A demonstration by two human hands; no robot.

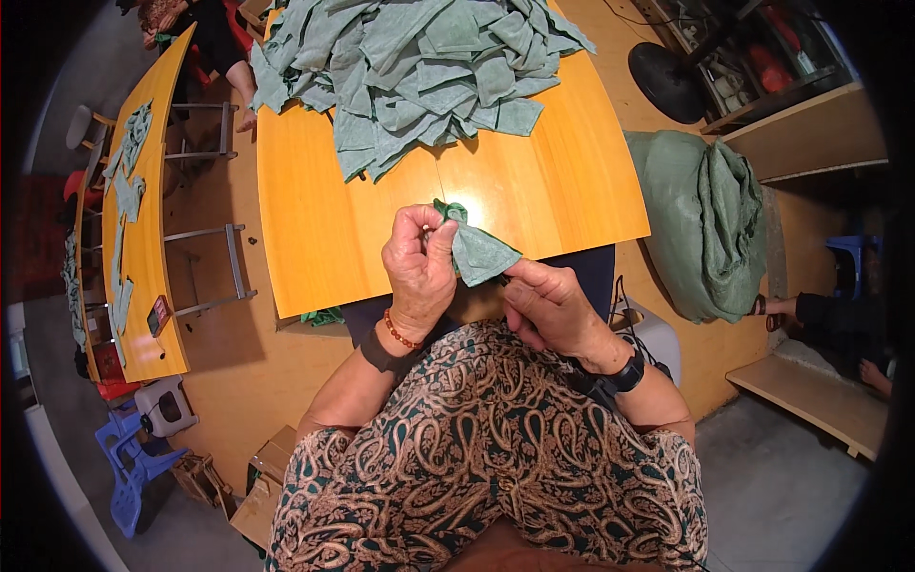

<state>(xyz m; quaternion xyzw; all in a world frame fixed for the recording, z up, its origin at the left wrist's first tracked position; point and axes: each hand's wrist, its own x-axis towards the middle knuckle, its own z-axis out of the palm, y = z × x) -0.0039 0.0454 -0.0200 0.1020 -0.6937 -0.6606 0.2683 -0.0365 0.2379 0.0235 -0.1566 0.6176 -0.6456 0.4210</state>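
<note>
A small green piece of cloth (479, 253) is held between both hands above the near edge of an orange wooden table (315, 219). My left hand (417, 267) pinches its upper bunched corner with thumb and fingers. My right hand (548, 307) grips its lower right corner from below. A large heap of similar green cloth pieces (419, 67) lies on the far part of the table.
A second orange table (152, 238) at the left carries several green pieces. A big green sack (710, 219) stands on the floor at the right. Blue plastic stools (129, 458) and a cardboard box (262, 486) sit at lower left. Another person's feet (777, 307) show at the right.
</note>
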